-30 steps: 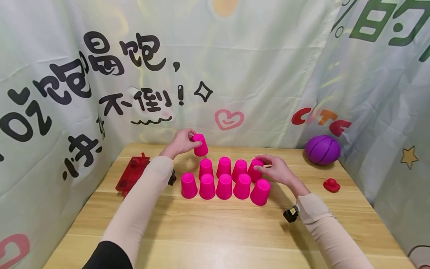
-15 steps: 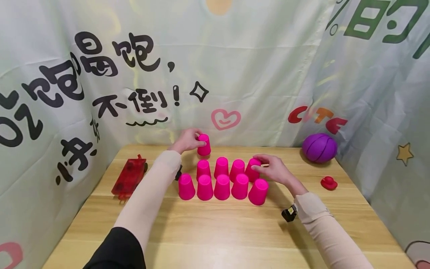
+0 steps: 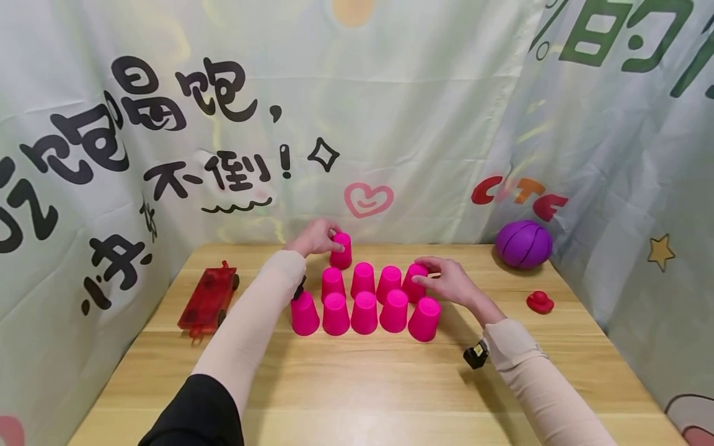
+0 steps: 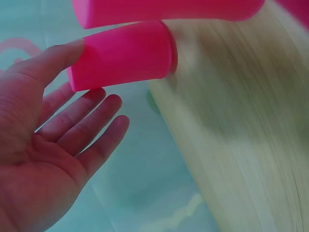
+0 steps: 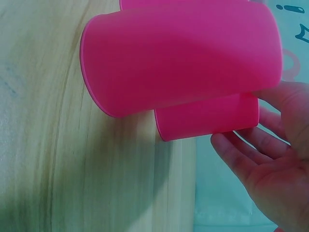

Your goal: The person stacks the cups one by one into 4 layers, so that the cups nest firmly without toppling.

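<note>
In the head view my left hand [image 3: 319, 238] pinches an upside-down pink cup [image 3: 343, 253] behind the other cups. In the left wrist view its thumb and index finger hold that cup's narrow end, the other fingers spread below. The cup's rim is at the tabletop; whether it touches is hard to tell. My right hand [image 3: 449, 280] holds the rightmost pink cup [image 3: 414, 284] of the middle row between thumb and fingers. A nearer pink cup [image 5: 178, 58] partly hides this cup in the right wrist view. A front row of inverted pink cups [image 3: 364, 313] stands closest to me.
On the left of the wooden table [image 3: 357, 384] lies a red translucent toy cart [image 3: 207, 300]. At the back right sits a purple ball [image 3: 524, 244], with a small red hat-shaped object [image 3: 540, 302] nearer. A printed cloth [image 3: 424, 142] hangs behind the table.
My left hand has moved right with its cup and lowered it towards the tabletop. My right hand stays on its cup. The head view has turned slightly to the right.
</note>
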`<state>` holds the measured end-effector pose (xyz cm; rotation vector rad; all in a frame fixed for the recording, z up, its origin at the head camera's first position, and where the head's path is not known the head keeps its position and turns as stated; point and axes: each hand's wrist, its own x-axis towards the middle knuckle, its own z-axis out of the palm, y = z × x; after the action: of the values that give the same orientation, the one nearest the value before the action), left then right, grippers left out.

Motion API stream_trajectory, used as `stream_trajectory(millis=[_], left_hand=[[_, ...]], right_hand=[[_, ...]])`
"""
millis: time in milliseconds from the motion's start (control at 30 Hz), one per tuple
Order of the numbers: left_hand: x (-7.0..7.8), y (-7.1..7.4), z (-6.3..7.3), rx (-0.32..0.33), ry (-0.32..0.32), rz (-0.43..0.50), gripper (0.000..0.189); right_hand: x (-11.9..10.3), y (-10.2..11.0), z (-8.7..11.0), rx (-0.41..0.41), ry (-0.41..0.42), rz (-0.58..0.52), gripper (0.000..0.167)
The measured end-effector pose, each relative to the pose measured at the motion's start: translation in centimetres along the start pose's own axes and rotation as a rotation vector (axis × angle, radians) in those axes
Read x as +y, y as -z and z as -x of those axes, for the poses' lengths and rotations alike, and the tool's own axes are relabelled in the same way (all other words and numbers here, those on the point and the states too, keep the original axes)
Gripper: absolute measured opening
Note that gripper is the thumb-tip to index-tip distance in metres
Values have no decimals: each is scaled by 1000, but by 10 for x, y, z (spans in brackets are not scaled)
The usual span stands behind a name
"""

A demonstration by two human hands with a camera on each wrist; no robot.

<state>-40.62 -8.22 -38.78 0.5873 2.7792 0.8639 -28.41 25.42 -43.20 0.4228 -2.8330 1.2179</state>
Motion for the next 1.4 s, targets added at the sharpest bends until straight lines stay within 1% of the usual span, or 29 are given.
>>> stream_trajectory(millis=[100, 233, 333, 467, 567, 667, 767, 900, 1067, 1167, 1300, 1400], left_hand=[[-2, 0, 1, -15, 11, 1, 41], [-4, 0, 1, -29, 15, -31, 44], [-5, 0, 2, -39, 30, -44, 46], [-6, 1, 3, -50, 51, -37, 49], [-6, 2, 4, -60, 57, -48, 56], [-4, 6, 6, -61, 43, -68, 65], [-2, 13, 12, -35, 2, -64, 70], [-1, 21, 25, 14, -43, -16, 72], [-7, 31, 54, 72, -70, 46, 70], [-11, 36, 75, 86, -89, 85, 69], [-20, 36, 99, 101, -114, 115, 67], [-28, 32, 114, 107, -133, 121, 65]], right_hand=[[-1, -2, 0, 0, 3, 6, 54], [-2, -3, -1, -2, 5, 10, 53], [-4, -3, -1, -4, 6, 15, 52], [-4, -4, -2, -11, 8, 21, 53], [-4, -4, -1, -22, 4, 21, 54], [-3, -3, -2, -32, -2, 26, 57], [-3, 0, -4, -28, -10, 49, 55], [-4, 8, -7, -33, -25, 80, 51], [-15, 18, -22, -19, -28, 82, 53], [-24, 22, -34, -13, -21, 73, 54], [-37, 20, -51, -23, -19, 54, 54], [-45, 16, -63, -28, -23, 37, 52]])
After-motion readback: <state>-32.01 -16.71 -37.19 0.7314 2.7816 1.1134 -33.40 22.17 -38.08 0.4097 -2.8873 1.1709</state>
